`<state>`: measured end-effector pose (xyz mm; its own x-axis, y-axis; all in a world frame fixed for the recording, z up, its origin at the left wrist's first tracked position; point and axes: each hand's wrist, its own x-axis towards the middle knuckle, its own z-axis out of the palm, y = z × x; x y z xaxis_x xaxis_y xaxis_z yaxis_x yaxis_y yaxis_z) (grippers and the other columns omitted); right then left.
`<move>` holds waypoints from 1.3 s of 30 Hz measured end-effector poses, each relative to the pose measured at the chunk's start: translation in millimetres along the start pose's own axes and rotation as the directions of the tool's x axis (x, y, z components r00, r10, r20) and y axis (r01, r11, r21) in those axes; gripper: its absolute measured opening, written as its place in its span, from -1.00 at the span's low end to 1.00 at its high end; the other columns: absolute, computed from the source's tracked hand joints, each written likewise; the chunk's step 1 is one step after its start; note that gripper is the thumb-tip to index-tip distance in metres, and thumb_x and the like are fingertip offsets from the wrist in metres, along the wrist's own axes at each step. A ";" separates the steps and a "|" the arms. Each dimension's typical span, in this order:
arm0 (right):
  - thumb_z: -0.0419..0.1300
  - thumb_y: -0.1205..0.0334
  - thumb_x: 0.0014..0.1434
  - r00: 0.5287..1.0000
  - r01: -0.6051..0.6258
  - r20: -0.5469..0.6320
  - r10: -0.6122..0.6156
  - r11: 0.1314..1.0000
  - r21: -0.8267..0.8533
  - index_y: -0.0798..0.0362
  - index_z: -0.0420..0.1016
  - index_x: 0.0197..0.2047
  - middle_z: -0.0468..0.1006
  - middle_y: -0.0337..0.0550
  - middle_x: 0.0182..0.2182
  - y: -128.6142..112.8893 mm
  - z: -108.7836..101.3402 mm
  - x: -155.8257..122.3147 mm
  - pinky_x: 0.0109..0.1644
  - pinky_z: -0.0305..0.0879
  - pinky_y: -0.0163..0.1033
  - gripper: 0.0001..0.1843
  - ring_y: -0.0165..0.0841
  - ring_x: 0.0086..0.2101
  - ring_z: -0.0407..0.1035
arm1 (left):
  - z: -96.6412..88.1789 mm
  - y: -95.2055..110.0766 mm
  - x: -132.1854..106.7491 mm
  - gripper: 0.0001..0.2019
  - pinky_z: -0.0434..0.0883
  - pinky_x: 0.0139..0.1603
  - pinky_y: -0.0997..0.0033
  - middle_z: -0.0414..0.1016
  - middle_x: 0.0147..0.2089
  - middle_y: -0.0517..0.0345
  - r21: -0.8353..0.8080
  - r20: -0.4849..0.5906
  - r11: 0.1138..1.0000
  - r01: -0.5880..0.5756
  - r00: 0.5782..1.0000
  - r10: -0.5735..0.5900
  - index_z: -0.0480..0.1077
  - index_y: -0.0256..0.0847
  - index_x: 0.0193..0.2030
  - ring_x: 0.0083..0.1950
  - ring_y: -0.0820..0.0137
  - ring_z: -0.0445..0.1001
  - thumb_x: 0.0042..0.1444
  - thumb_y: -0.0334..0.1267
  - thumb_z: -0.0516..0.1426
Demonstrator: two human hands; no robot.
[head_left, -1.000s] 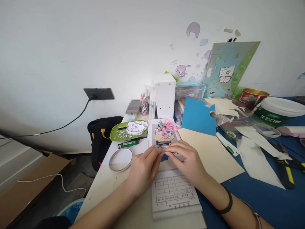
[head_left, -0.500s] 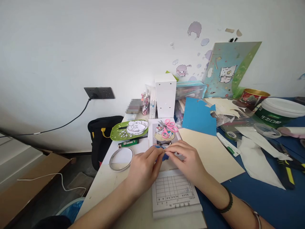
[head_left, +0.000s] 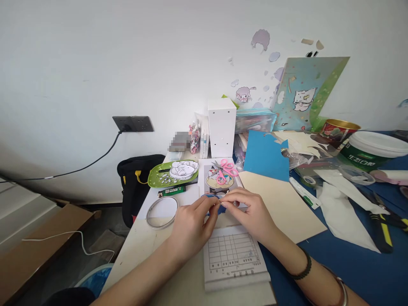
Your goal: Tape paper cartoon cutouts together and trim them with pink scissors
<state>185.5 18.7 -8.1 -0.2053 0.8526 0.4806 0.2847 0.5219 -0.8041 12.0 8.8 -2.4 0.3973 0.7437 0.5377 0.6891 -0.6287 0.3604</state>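
Observation:
My left hand (head_left: 194, 223) and my right hand (head_left: 247, 209) meet fingertip to fingertip over the desk, both closed in a pinch. Whatever sits between the fingertips is too small to make out. Just under them is a blue piece (head_left: 222, 210), mostly covered by the fingers; I cannot tell if they touch it. Beyond the hands, pink-handled scissors (head_left: 220, 180) lie on a printed cartoon picture (head_left: 214, 183). A pad of printed forms (head_left: 234, 259) rests below my right hand. Left of my left hand lies a roll of tape (head_left: 148, 221).
A green tray (head_left: 156, 182) with white cutouts and a green lighter (head_left: 172, 191) are at the left. Cream card (head_left: 287, 208), blue card (head_left: 266, 157), a utility knife (head_left: 304, 193), pliers (head_left: 381, 231) and a white-lidded tub (head_left: 363, 155) lie rightward. A white box (head_left: 222, 131) stands behind.
My fingertips have shifted very slightly, and a bit more of the blue piece shows around them. Both hands keep their pinch; the things on the desk are unchanged.

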 end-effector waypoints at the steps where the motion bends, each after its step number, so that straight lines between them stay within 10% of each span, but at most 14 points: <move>1: 0.19 0.42 0.11 1.000 0.011 -0.007 -0.012 1.000 -0.017 0.05 0.59 -0.34 0.58 -0.13 -0.36 0.1 0.2 -0.2 -0.18 0.37 -0.22 -0.85 -0.33 -0.28 0.43 | 0.3 -0.2 0.0 -0.93 0.17 -0.58 0.59 0.47 -0.40 0.27 0.000 0.000 1.000 0.001 1.000 -0.001 0.34 -0.21 -0.26 -0.63 0.61 0.24 0.19 -0.38 0.04; 31: 0.12 0.50 -0.01 0.994 0.059 -0.079 -0.072 0.987 -0.152 0.03 0.47 -0.42 0.49 -0.20 -0.46 -2.2 4.4 1.8 -0.37 0.29 -0.26 -0.81 -0.37 -0.46 0.31 | 4.8 -1.7 -2.1 -0.87 0.17 -0.56 0.56 0.51 -0.40 0.24 0.012 0.028 1.000 0.005 1.000 -0.005 0.36 -0.18 -0.28 -0.65 0.58 0.27 0.22 -0.33 0.00; 39: 0.12 0.42 0.06 0.986 0.002 -0.165 -0.029 0.987 -0.159 0.03 0.46 -0.42 0.49 -0.18 -0.47 0.4 -1.5 1.4 -0.41 0.24 -0.26 -0.86 -0.37 -0.49 0.26 | -2.6 -15.6 4.3 -0.91 0.19 -0.65 0.59 0.44 -0.51 0.25 -0.159 -0.247 0.987 0.032 0.966 -0.071 0.27 -0.22 -0.22 -0.65 0.54 0.30 0.21 -0.43 -0.02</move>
<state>186.7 20.2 -7.2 -0.0557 0.8299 0.5551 0.4292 0.5218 -0.7372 1.4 21.3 -3.8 0.1857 0.7071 0.6823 0.5960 -0.6331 0.4939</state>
